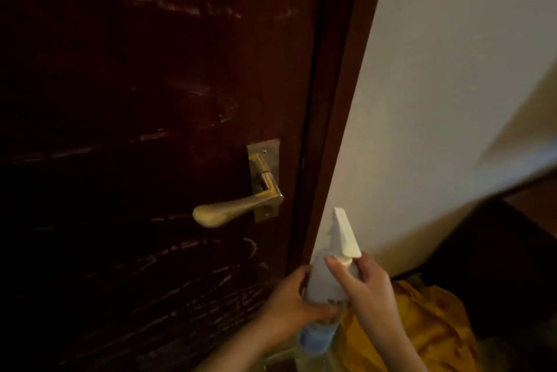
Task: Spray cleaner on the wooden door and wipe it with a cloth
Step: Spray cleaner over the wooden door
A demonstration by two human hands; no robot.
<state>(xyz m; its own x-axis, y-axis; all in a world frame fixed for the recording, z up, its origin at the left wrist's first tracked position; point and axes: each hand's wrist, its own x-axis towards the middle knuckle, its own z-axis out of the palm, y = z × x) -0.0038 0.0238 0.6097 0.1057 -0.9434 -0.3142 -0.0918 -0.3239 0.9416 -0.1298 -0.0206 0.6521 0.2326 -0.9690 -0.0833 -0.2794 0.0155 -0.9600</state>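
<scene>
Dark door [135, 100] behind; spray bottle [330, 281] between both hands' fingers [340, 270].

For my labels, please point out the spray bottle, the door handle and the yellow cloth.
spray bottle [324, 284], head view, white body.
door handle [229, 210], head view, brass lever.
yellow cloth [434, 320], head view, crumpled middle.

The door handle [229, 209] sits on the door [135, 100]. At its 4 o'clock is the spray bottle [328, 278], before the door frame [337, 100]; the cloth [422, 326] lies at the bottle's 4 o'clock.
</scene>
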